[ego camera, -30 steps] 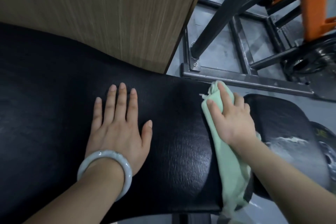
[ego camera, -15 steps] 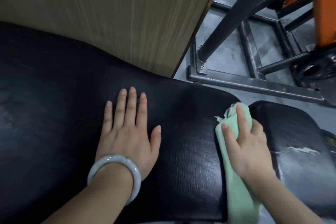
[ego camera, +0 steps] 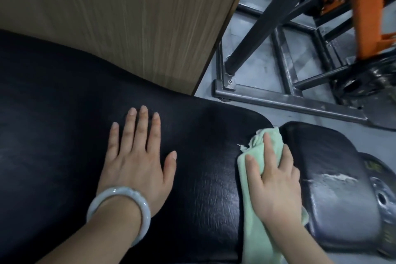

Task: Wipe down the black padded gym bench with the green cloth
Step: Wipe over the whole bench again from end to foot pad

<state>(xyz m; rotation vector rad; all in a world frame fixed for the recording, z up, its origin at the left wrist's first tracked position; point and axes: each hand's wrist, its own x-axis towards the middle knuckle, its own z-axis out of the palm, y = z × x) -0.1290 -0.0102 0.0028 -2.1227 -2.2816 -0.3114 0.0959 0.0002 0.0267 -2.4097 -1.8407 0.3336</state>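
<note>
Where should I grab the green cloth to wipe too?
Probably the bunched top end of the green cloth, coming from above. It lies folded lengthwise along the bench pad's end, and the right hand presses its middle flat; that crumpled end gives fingers something to pinch.

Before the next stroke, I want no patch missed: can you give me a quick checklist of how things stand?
1. Cloth under the right hand: ok, fingers press it flat.
2. Left hand steadying the bench: ok, palm flat.
3. Cloth at the gap beside the small pad: ok.
4. Small pad clean: not ok, whitish streaks show.
5. Cloth's lower end clear of the floor: cannot tell.
</note>
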